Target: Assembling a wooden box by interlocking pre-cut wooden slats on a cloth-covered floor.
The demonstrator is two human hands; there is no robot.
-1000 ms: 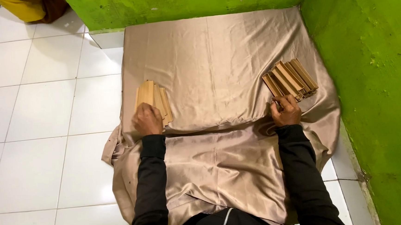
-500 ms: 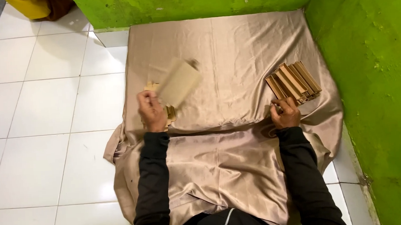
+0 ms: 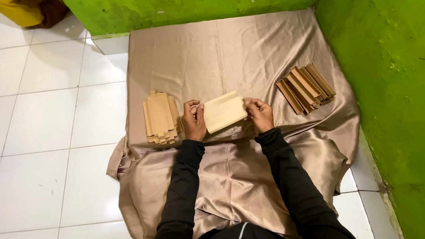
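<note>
Lifted off the left pile since half a second ago, the flat cardboard piece (image 3: 224, 112) now sits between both hands, left hand (image 3: 193, 120) and right hand (image 3: 260, 114) pinching its ends, long axis left-to-right. Beyond lie the flat stack (image 3: 160, 116) and folded stack (image 3: 306, 86) on the cloth (image 3: 228, 49).

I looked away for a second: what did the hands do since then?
The left hand lifted one flat card off the left stack and carried it to the middle. The right hand left the right pile and took the card's other end. Both piles and the cloth stayed put.
</note>
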